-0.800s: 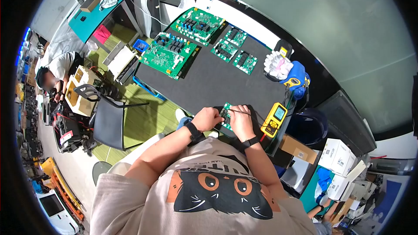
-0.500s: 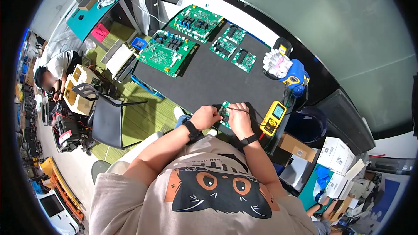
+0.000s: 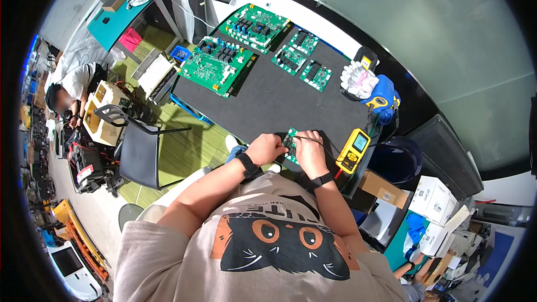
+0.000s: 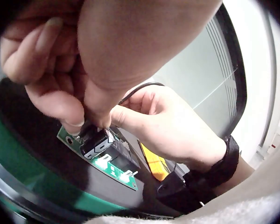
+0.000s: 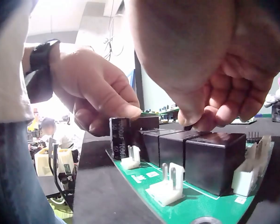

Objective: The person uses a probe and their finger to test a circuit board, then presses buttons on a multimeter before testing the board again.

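In the head view a small green circuit board [image 3: 291, 140] lies at the table's near edge between both hands. My left hand [image 3: 267, 148] holds the board at its left side, thumb and fingertips beside a black cylindrical capacitor [image 5: 120, 137]. My right hand [image 3: 309, 148] pinches a thin black test lead [image 4: 142, 86] above the board; its tip is mostly hidden by the fingers. Black block-shaped relays [image 5: 214, 161] and white pin connectors [image 5: 165, 186] stand on the board under the right fingertips. To the right lies a yellow handheld meter [image 3: 353, 151] with a lit display.
Two large green circuit boards [image 3: 215, 70] lie at the table's far left, several small boards [image 3: 316, 75] right of them. White gloves [image 3: 358, 80] rest by a blue-and-yellow tool [image 3: 381, 99]. A chair [image 3: 140, 156] stands left of the table; another person [image 3: 78, 86] is beyond it.
The view shifts slightly. Both hands stay at the small board in nearly the same pose, and the black lead remains in the right hand.
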A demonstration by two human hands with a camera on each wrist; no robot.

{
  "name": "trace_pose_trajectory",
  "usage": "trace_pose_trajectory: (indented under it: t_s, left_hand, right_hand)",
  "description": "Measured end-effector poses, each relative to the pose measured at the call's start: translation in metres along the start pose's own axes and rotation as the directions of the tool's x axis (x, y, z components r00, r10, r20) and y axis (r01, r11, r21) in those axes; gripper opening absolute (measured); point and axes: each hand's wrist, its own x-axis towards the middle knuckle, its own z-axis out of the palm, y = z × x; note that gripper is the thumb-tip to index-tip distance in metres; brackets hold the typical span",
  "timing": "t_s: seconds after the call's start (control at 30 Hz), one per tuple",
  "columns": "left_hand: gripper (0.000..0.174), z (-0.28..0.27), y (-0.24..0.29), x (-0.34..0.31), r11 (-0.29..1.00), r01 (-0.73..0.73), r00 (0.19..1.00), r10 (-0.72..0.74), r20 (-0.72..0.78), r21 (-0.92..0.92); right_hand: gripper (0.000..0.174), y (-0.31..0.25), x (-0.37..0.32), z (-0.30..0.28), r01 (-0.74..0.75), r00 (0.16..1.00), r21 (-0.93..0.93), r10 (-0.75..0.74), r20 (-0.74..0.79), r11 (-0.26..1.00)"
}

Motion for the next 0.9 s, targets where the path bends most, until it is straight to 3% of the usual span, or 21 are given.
trace_pose_trajectory:
  t_s: [0.4,0.47,0.8,0.9]
  left_hand:
    - [0.029,0.006,-0.004,0.000,0.997,-0.070,0.996,0.071,-0.061,0.014]
    - [0.028,0.002,0.000,0.000,1.000,0.016,1.000,-0.016,-0.006,0.007]
    - [0.028,0.003,-0.002,-0.001,1.000,0.016,1.000,-0.016,-0.008,0.008]
    - [0.030,0.005,-0.006,-0.001,0.999,-0.051,0.997,0.051,-0.059,0.005]
  right_hand:
    - [0.008,0.009,-0.009,-0.004,-0.025,0.999,0.167,0.032,-0.034,0.986]
    - [0.008,0.009,-0.010,-0.005,-0.011,0.999,0.167,0.018,-0.041,0.986]
    - [0.007,0.005,-0.011,-0.008,0.049,0.999,0.083,-0.051,0.014,0.995]
    - [0.004,0.001,-0.010,-0.009,0.071,0.997,0.050,-0.072,0.011,0.996]
